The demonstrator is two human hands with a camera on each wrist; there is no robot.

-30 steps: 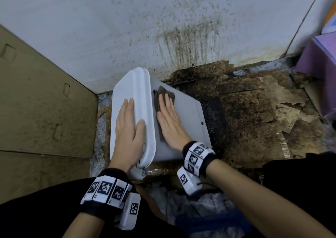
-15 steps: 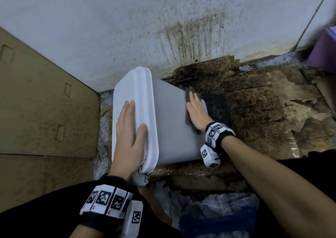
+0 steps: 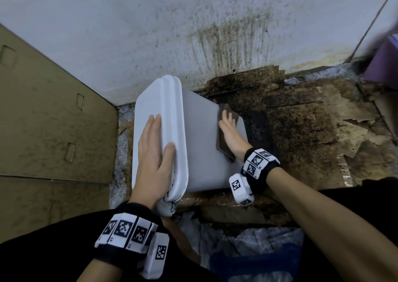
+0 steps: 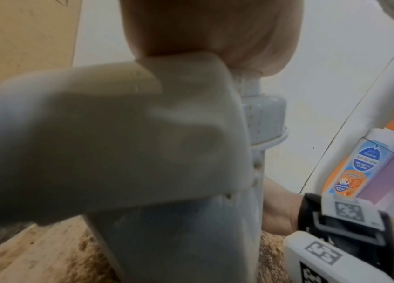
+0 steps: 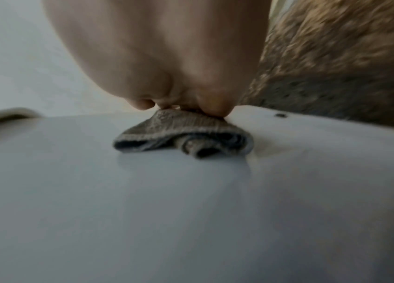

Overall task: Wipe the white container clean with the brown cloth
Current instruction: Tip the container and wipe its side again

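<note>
Head view: white container (image 3: 200,152) lies on its side on the stained cardboard floor (image 3: 301,131), lid end at 9 o'clock, base end at 3 o'clock, close to the spattered wall (image 3: 193,34) at 12. Your left hand (image 3: 154,152) lies flat on the lid (image 3: 150,109), fingers straight and together, thumb on the lid rim. Your right hand (image 3: 231,134) presses the brown cloth (image 3: 225,135) flat on the upper side wall near the base edge, fingers straight, close together.

Left wrist view: blurry; palm (image 4: 215,34) on the lid, latch (image 4: 109,137) up close; fingers out of sight, cannot tell more. A soap bottle (image 4: 358,162) at 3 o'clock.

Right wrist view: heel of your hand (image 5: 167,57) sits on the folded cloth (image 5: 186,136), which is bunched at its near edge; a dark speck (image 5: 280,115) on the wall at 1 o'clock.

Risks, as I judge: the cloth is at the base edge, so a longer stroke could drag it onto the dirty cardboard and smear grime back. The bunched fold may skip spots. If your left hand eases off, the container could slide.
</note>
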